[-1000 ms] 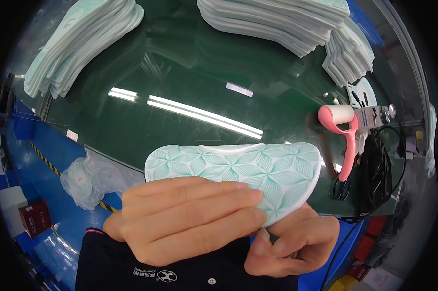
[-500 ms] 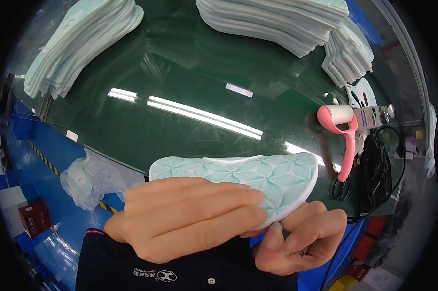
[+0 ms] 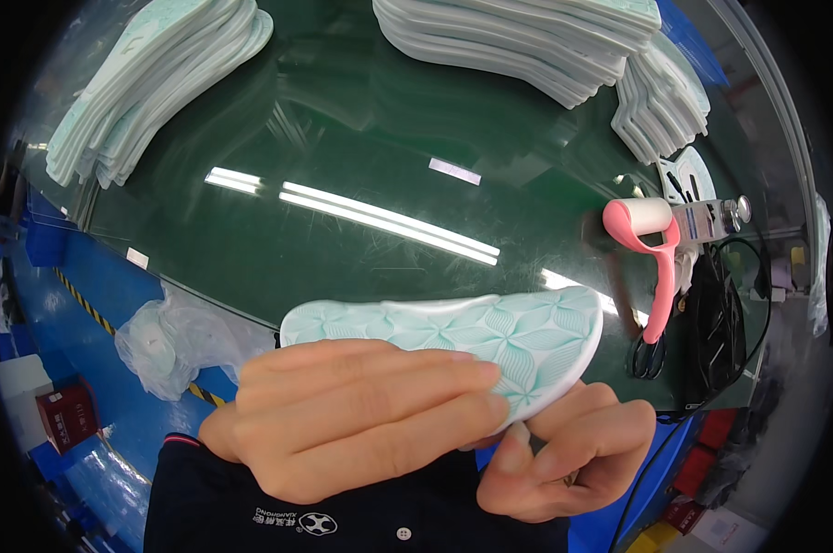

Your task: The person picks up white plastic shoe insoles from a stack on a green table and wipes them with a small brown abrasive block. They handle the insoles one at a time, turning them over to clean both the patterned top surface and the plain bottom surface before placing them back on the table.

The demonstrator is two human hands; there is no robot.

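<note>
A white insole with a pale green petal pattern [image 3: 527,336] is held near my body, just past the table's front edge. Across its lower part lies my left hand [image 3: 361,415], fingers together and gripping it; the thumb is hidden behind. My right hand [image 3: 573,456] is curled at the insole's lower right edge, thumb and fingers pinched on the rim. What the right fingertips do on the underside is hidden.
Stacks of similar insoles stand at the far left [image 3: 158,88], far middle [image 3: 518,46] and far right [image 3: 661,101] of the green table [image 3: 361,267]. On the right are a pink-handled lint roller [image 3: 661,286], a clear pump bottle [image 3: 702,221], black-handled scissors [image 3: 649,358] and a black bag [image 3: 714,332].
The insole and my right hand have shifted very slightly to the left. Both hands keep the same hold.
</note>
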